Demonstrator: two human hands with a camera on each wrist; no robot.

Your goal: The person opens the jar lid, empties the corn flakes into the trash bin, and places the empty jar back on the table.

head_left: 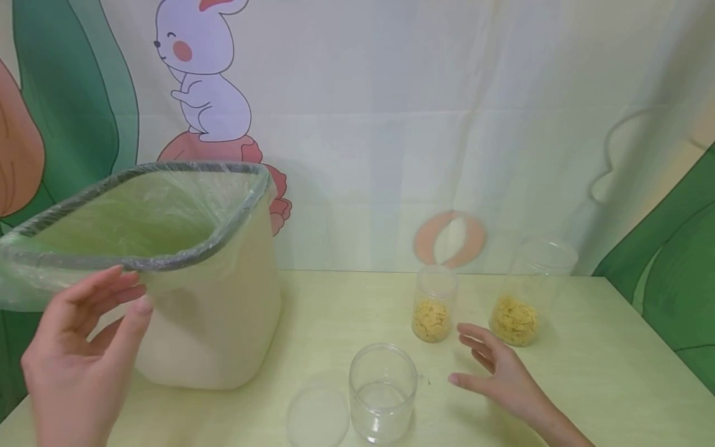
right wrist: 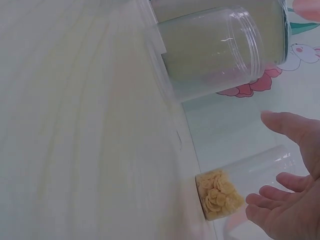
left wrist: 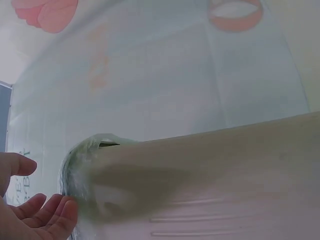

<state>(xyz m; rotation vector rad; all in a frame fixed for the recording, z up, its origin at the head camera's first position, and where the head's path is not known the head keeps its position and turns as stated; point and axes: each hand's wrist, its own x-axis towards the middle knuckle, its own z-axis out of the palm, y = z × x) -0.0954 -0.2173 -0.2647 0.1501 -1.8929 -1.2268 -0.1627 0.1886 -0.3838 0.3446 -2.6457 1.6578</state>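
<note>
My left hand is raised in front of the bin, fingertips right at its bag-covered rim, thumb apart and nothing held. In the left wrist view those fingers overlap the clear bag at the bin's edge. My right hand hovers over the table with thumb and fingers spread, between an empty clear jar and two jars of yellow flakes. The smaller flake jar is just beyond its fingertips; the taller one stands behind it. In the right wrist view the hand overlaps a flake jar.
A round clear lid lies flat on the table, left of the empty jar. Behind the table hangs a cloth backdrop with a printed rabbit. The bin takes up the table's left side.
</note>
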